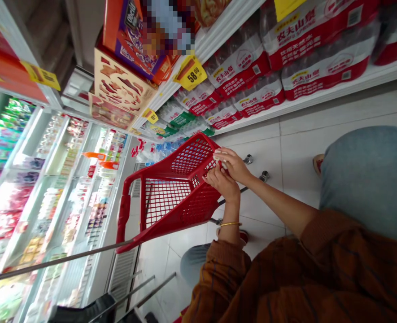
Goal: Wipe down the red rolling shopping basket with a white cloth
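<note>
My left hand (222,183), with a gold bracelet on the wrist, comes in from below with its fingers bent and pressed together. Just above it, my right hand (232,163) has curled fingers, and the fingertips of both hands meet. Small white and red bits show between them, too small to name. Both hands are over the near end of a red plastic shopping cart (181,217) with lattice walls; whether they touch its rim I cannot tell. The cart's handle (123,215) points away to the left.
Shrink-wrapped water bottles (326,76) fill the low shelf along the top right. Boxes (124,85) and yellow price tags (192,74) are above the bottles. Stocked shelves (60,193) stand at left. A metal pole (67,259) crosses the lower left. Cart wheels (264,176) rest on the tiled floor (306,125).
</note>
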